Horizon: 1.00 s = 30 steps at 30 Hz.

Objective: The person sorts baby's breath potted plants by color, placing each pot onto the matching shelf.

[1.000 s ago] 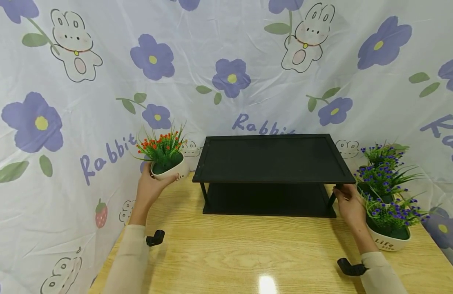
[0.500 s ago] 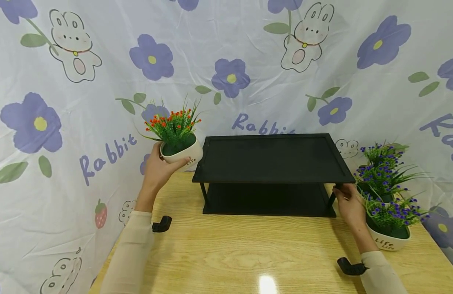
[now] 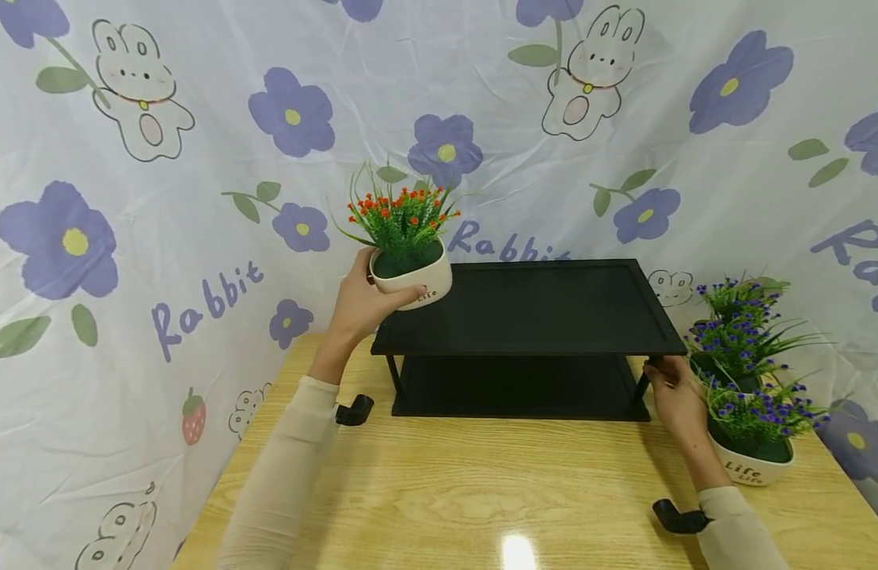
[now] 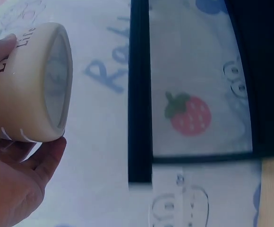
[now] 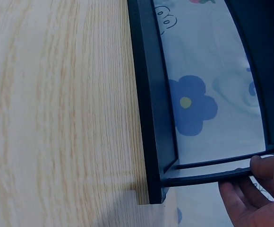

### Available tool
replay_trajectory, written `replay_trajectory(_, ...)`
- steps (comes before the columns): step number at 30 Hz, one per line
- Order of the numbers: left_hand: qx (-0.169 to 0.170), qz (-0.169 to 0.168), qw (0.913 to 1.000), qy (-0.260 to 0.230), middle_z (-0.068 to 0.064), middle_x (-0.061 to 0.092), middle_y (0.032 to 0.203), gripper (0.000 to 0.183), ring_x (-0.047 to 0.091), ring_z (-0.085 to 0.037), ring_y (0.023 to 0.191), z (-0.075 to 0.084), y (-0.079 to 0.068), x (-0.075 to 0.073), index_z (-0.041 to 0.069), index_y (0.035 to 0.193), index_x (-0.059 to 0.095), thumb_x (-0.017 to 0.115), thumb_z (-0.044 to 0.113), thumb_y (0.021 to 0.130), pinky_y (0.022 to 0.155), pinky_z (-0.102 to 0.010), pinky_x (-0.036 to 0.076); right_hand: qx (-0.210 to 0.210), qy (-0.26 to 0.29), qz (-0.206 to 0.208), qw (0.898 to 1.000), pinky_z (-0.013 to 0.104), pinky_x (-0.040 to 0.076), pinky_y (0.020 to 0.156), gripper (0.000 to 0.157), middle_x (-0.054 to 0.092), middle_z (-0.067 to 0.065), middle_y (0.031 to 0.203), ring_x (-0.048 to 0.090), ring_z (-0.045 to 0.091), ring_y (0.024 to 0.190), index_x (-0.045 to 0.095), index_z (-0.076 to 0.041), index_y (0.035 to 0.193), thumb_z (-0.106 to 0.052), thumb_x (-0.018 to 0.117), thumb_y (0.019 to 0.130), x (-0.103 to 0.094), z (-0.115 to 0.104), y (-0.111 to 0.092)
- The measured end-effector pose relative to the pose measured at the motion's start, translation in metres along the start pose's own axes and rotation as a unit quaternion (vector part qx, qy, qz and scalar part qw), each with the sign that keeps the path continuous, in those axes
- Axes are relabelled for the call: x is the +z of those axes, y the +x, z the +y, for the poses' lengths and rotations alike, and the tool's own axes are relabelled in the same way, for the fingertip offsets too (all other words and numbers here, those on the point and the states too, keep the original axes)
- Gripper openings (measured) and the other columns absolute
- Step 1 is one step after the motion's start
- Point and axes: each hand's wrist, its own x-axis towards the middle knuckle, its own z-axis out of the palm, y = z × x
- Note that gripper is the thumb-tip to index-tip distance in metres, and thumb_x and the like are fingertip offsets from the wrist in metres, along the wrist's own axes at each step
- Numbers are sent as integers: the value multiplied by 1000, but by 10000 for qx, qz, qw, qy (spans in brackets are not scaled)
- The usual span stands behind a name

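A white oval pot of artificial orange-red flowers point(image 3: 413, 277), lettered "Life", is held up over the left end of a black two-tier shelf point(image 3: 553, 309). My left hand point(image 3: 363, 301) grips it from the left, thumb across the front. In the left wrist view the pot point(image 4: 21, 90) appears side-on, its underside beyond the shelf's top edge. My right hand point(image 3: 681, 404) is at the shelf's right end. There, in the right wrist view, thumb and fingers of the right hand point(image 5: 260, 196) pinch the thin black post point(image 5: 208, 178).
Potted purple flowers stand at the right, the nearer pot point(image 3: 755, 459) just beside my right forearm and another plant point(image 3: 741, 317) behind it. The shelf rests on a wood-grain table point(image 3: 481, 491). A printed rabbit cloth point(image 3: 218, 158) hangs behind and to the left.
My left hand has lifted the flowerpot and carried it rightward, from beside the shelf to above its left end. The right hand stays on the post.
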Motion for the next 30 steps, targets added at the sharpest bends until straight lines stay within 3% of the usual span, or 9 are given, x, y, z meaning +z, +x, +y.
replay_trajectory(6,182,-258,9995,42,-9,60,143,104,66,-28,117,16,14,28,22,161,37,91,54,79,89,-48,61,-21,-33,19,10000,63,49,108,41,57,28,141,55,46,137,52,0,147,-25,51,114,0,-1,0)
replay_trajectory(13,416,-613,9972,-98,-6,64,133,95,68,-23,108,31,29,62,19,155,43,93,48,79,90,-45,59,-27,-112,3,9999,62,50,104,41,58,28,142,56,47,136,53,0,146,-27,51,114,-1,-1,-1)
replay_trajectory(22,519,-1004,9935,93,-9,64,138,103,67,-23,112,42,45,102,15,160,39,93,48,79,95,-45,59,-14,-189,11,9998,63,50,103,42,59,28,143,56,46,136,53,-1,146,-28,51,115,-1,0,-2)
replay_trajectory(30,254,-1304,9901,445,-12,59,149,110,65,-29,125,44,54,129,13,164,33,91,52,79,102,-48,58,-3,-101,-18,9999,63,49,105,43,58,28,144,55,47,137,52,-1,147,-28,51,115,-1,-1,-3)
